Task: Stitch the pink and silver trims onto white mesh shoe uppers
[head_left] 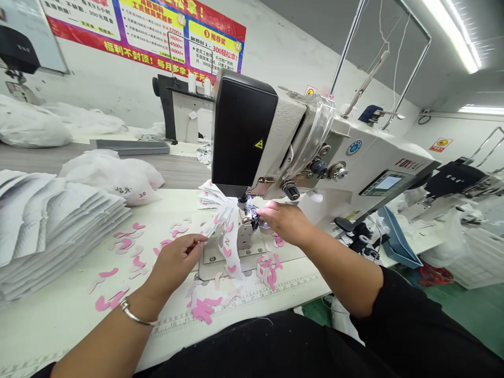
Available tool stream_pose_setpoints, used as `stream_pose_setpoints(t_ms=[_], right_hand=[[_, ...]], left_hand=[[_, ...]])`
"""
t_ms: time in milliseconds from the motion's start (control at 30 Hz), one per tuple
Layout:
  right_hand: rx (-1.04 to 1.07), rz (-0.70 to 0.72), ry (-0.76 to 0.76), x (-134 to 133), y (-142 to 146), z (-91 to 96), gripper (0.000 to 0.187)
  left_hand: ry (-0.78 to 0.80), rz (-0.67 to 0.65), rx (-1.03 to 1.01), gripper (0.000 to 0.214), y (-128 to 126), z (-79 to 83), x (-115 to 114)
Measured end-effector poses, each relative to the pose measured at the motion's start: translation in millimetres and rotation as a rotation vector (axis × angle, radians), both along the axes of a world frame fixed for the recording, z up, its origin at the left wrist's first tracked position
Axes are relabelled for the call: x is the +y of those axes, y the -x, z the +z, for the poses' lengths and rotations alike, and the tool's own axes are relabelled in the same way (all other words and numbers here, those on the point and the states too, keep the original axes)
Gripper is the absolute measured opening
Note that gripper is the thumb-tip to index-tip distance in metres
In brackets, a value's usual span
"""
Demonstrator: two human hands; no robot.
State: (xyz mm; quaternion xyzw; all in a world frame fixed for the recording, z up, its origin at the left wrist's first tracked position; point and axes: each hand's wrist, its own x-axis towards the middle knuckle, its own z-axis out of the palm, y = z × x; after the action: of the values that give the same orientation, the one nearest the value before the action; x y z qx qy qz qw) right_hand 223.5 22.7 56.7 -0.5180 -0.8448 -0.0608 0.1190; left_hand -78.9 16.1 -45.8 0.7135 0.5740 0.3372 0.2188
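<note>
- Left hand (175,268), at 8 o'clock from the needle (239,202): narrow pinch at the edge of the white-and-pink fabric strip (227,236)
- Right hand (281,223), at 3 o'clock: fingers flat, open, nothing visibly held
- Strip lies under the needle
- Seemingly done: the strip's pieces
- Seemingly left: white stacked pieces (51,226) at 9 o'clock, loose pink cutouts (202,311) at 7 o'clock

Sewing machine needle area (246,208) half hidden behind right hand (282,223); wall poster (145,37) cut off at top.
</note>
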Motion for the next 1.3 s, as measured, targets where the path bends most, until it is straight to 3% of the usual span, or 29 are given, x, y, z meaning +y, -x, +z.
stream_pose_setpoints(t_ms=[233,500,733,967,1133,1300], right_hand=[[0.240,-0.132,-0.038,-2.9,9.1,-0.3,0.030],[-0.052,-0.058,-0.046,-20.9,8.1,3.1,0.027],[0.155,-0.108,-0.148,-18.6,3.8,-9.2,0.030],[-0.051,-0.108,-0.089,-20.9,7.9,2.0,0.027],[0.100,-0.111,-0.200,-19.1,4.5,-0.2,0.032],[0.040,-0.134,-0.103,-26.0,4.5,-3.7,0.030]], left_hand=[[0.043,0.014,0.002,0.034,0.6,2.7,-0.6],[0.068,0.034,-0.006,0.034,-0.8,1.2,0.4],[0.069,0.034,-0.017,0.034,0.1,1.7,0.6],[0.088,0.024,-0.016,0.035,-0.2,2.4,1.3],[0.076,0.037,-0.022,0.034,0.7,2.2,0.9],[0.068,0.009,-0.025,0.033,1.3,-0.1,2.2]])
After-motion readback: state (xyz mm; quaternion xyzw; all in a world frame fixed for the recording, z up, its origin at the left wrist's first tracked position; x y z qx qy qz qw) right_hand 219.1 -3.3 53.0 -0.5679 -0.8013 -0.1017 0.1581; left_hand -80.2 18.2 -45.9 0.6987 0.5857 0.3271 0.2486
